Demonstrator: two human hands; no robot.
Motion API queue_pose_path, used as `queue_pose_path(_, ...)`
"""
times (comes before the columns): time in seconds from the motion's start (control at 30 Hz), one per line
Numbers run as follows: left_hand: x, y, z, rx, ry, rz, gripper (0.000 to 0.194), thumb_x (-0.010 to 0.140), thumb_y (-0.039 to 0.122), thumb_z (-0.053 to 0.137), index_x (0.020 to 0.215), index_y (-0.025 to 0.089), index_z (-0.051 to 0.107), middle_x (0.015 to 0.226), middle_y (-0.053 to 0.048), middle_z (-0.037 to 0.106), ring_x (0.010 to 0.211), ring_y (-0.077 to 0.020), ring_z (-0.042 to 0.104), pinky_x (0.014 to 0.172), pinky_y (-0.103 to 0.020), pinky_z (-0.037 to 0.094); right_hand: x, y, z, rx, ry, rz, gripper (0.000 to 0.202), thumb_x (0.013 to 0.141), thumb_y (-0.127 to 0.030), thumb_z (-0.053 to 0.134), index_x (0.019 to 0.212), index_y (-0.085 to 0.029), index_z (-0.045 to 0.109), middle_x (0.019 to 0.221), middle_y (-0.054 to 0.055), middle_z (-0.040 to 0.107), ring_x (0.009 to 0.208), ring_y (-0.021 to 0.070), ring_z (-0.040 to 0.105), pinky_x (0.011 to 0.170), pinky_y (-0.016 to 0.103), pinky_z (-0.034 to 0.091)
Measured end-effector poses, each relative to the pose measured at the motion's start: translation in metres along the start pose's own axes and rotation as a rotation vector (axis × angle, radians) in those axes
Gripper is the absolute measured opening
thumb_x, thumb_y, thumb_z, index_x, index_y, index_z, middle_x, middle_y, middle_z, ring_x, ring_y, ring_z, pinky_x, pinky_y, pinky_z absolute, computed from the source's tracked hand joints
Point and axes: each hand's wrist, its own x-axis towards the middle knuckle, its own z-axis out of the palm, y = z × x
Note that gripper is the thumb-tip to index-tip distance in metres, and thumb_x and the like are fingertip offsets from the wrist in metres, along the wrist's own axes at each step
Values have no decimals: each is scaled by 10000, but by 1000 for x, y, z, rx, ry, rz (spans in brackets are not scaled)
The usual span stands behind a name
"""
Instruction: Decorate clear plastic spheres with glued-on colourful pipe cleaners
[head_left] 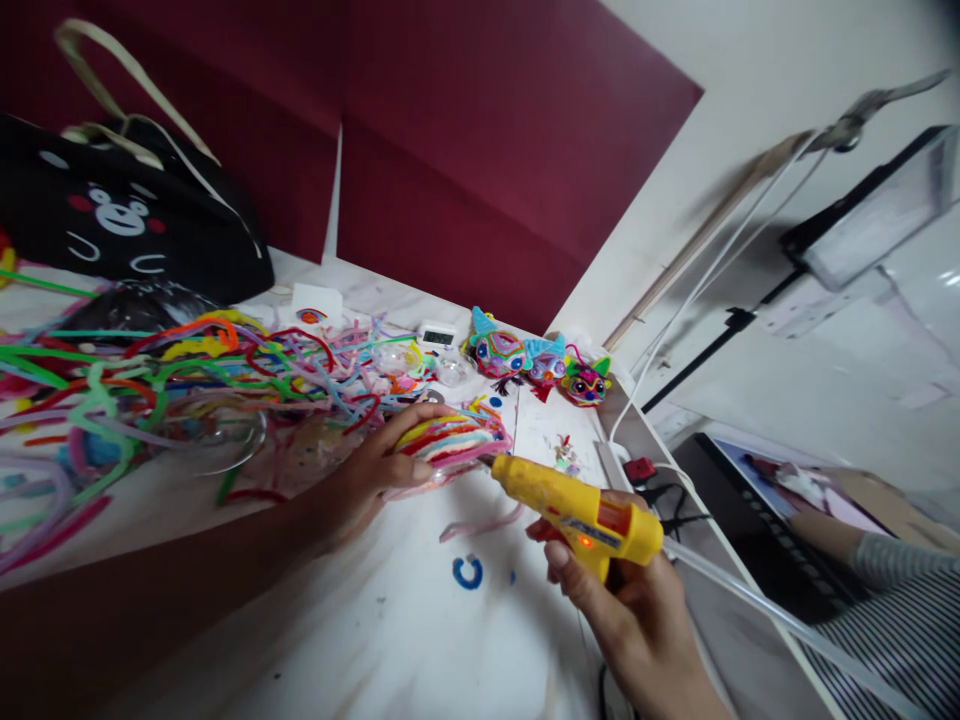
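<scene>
My left hand (382,465) is closed round a rounded craft piece (450,440) covered in striped rows of coloured pipe cleaners. In my right hand (630,610) is a yellow hot glue gun (570,500) with an orange light glowing on its side. Its nozzle meets the near right edge of the striped piece; whether it touches cannot be made out. A long clear glue stick (787,630) sticks out of the gun's back. Below the piece lie a pink pipe cleaner (480,525) and a blue curled bit (467,572).
Tangled pipe cleaners (187,370) cover the table's left side, with a black bag (127,220) behind. Several finished colourful animal heads (499,350) sit at the back beside a small digital display (437,335). At right are a power strip (637,470) and another person's striped sleeve (900,580).
</scene>
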Motion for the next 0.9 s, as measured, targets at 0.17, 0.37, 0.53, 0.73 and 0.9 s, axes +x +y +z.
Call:
queue_pose_path(0.17, -1, 4, 4, 73, -100, -127, 589, 704, 133, 692, 1280, 98, 572, 1178, -104, 716, 1204, -400, 573, 1005, -506, 465, 1, -2, -1, -32, -15, -31, 181, 895, -309, 660, 1051, -243, 596, 888, 40, 713, 686, 156, 671, 609, 205, 577)
queue_pose_path(0.37, 0, 6, 5, 117, -98, -129, 609, 705, 168, 695, 1295, 106, 560, 1181, -105, 715, 1249, -414, 537, 1028, -509, 449, -1, -2, 0, 7, -41, -34, 188, 905, -283, 653, 1080, -263, 587, 958, 47, 719, 836, 191, 714, 688, 227, 599)
queue_pose_path(0.53, -1, 6, 6, 159, -95, -133, 638, 712, 238, 712, 1310, 99, 541, 1216, -118, 701, 1237, -410, 552, 1000, -488, 484, -1, 1, 3, -14, -52, -66, 169, 906, -269, 646, 1071, -255, 610, 1032, 63, 704, 909, 212, 712, 659, 224, 596)
queue_pose_path(0.73, -3, 9, 8, 198, -110, -139, 607, 726, 242, 706, 1303, 134, 549, 1251, -130, 682, 1196, -397, 589, 982, -514, 499, -4, 5, 8, -121, -24, -155, 153, 912, -266, 629, 1063, -244, 626, 999, 70, 656, 864, 196, 701, 576, 195, 565)
queue_pose_path(0.9, -2, 10, 9, 219, -115, -115, 542, 737, 248, 681, 1259, 154, 569, 1261, -97, 682, 1148, -358, 618, 977, -492, 506, -9, 5, 13, -196, 71, -133, 202, 901, -369, 636, 1050, -233, 621, 886, 66, 670, 732, 199, 692, 548, 239, 560)
